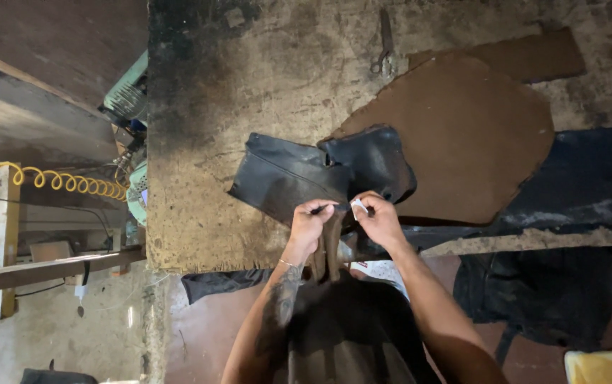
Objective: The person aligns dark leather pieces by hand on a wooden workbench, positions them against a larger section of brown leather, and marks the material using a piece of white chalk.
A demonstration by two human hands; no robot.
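Black leather piece [320, 174] lies on the tabletop [249, 85], just beyond both hands; left hand [309, 224] pinches its near edge, right hand [377, 220] pinches a small white tab [359, 206].

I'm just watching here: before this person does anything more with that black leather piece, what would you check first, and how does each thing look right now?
1. Left hand has hold of the edge of the black leather piece: ok, fingers pinch it.
2. Right hand grips a small white item: ok, though what it is, cannot tell.
3. Leather lies flat on the worn workbench: not ok, it is folded and humped.
4. Scissors within reach: cannot tell; they lie at the far side of the bench.
5. Brown leather sheet clear of the hands: ok, it lies beyond them.
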